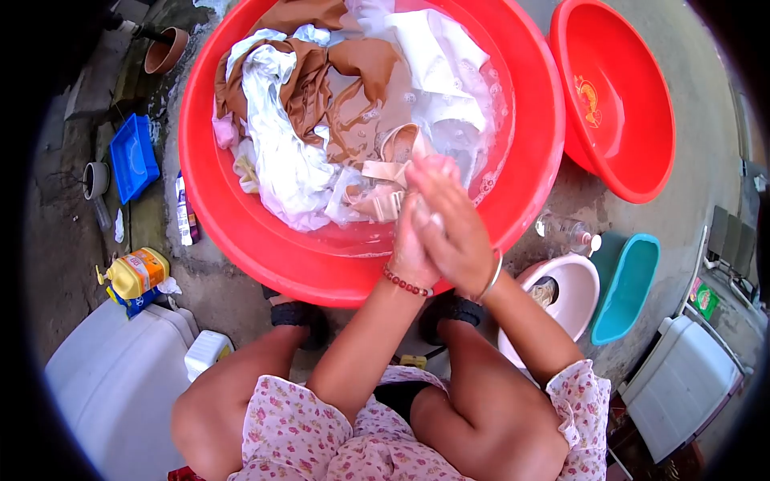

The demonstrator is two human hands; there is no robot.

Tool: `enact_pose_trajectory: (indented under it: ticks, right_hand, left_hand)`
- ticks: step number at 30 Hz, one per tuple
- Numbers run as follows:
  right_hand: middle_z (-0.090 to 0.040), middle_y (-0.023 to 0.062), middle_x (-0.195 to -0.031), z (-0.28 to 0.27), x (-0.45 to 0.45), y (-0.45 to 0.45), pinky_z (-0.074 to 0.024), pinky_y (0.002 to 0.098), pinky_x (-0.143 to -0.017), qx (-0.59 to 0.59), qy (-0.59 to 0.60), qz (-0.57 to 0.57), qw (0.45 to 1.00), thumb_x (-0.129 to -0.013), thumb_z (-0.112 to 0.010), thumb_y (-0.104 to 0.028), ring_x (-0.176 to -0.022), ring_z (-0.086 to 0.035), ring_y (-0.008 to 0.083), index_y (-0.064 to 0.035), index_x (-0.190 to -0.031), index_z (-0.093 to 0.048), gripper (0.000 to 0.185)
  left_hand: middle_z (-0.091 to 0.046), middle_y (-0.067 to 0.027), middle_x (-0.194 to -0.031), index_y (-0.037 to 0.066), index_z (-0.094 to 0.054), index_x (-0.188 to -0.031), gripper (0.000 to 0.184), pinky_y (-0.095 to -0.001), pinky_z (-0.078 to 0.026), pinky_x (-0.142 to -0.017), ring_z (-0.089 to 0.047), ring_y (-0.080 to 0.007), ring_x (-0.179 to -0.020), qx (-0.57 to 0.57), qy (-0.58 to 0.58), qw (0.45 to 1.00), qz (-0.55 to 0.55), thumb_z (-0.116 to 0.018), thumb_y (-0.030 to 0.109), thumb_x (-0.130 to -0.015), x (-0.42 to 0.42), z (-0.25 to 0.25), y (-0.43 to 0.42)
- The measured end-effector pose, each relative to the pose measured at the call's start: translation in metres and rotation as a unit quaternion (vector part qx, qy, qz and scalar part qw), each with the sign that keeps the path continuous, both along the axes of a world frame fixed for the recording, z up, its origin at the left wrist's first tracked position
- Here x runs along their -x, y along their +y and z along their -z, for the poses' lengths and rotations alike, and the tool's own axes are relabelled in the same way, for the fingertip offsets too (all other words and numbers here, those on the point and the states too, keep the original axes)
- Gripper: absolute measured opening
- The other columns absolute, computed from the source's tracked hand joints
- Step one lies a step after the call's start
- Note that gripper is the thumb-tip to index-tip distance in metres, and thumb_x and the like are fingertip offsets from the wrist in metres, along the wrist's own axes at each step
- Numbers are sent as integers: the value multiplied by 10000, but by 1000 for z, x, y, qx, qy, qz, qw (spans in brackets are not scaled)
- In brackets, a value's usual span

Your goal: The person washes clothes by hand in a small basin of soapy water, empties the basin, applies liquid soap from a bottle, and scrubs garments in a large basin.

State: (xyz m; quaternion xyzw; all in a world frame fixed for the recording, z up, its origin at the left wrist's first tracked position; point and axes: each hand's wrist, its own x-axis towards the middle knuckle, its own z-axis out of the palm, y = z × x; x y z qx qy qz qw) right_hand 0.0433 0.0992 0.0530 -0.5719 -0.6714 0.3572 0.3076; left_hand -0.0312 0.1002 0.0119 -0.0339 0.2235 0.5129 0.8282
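Over the near right part of a large red basin [533, 120], my left hand [413, 244] and my right hand [459, 232] are pressed together, palm against palm. Whatever is between them is hidden. A beige strapped garment [383, 200] lies at the fingertips, partly in the water. Soapy water fills the basin. Brown cloth [301, 92] and a white wet cloth [273, 136] lie bunched at its left, and a white piece [441, 64] floats at the upper right. My left wrist has a red bead bracelet, my right a pale bangle.
A smaller red basin [634, 104] stands at the right. Below it are a clear bottle [565, 231], a pink basin [581, 284] and a teal tub [630, 289]. At the left are a blue tray [134, 156], a yellow pump bottle [140, 272] and a white lidded box [120, 385].
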Motion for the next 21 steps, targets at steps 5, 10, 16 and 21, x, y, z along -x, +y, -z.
enact_pose_trajectory:
  ticks: [5,10,16,21]
  right_hand:
    - [-306,228,-1385,16,-18,17,-113,465,-1079,9,-92,84,992,-872,-393,-156,-1315,-234,367,-12,-1258,-448,416]
    - [-295,237,-1387,-4,2,1,-133,491,-1069,-29,-135,8,990,-880,-365,-143,-1315,-241,356,3,-1270,-422,420]
    - [-321,241,-1370,-5,7,-11,-124,491,-1073,-69,-125,39,989,-895,-358,-160,-1315,-253,339,19,-1297,-375,440]
    - [-285,216,-1401,17,-13,10,-87,474,-1076,-27,-184,66,980,-919,-336,-198,-1338,-203,328,-5,-1338,-335,461]
  left_hand:
    - [-264,-63,-1435,96,-257,-1383,492,-393,-182,-1091,-246,-196,-1324,147,-111,983,24,-291,340,-957,-6,-33,-5]
    - [-278,-75,-1425,107,-236,-1393,499,-361,-178,-1093,-245,-180,-1320,-33,-103,994,-31,-264,361,-965,5,-23,-1]
    - [-278,-88,-1425,96,-254,-1385,498,-362,-193,-1087,-263,-197,-1312,-9,-89,995,-38,-299,337,-952,-8,-7,-16]
    - [-254,-103,-1438,66,-231,-1391,522,-350,-169,-1095,-228,-219,-1332,129,-79,988,36,-302,334,-949,-1,-29,-6]
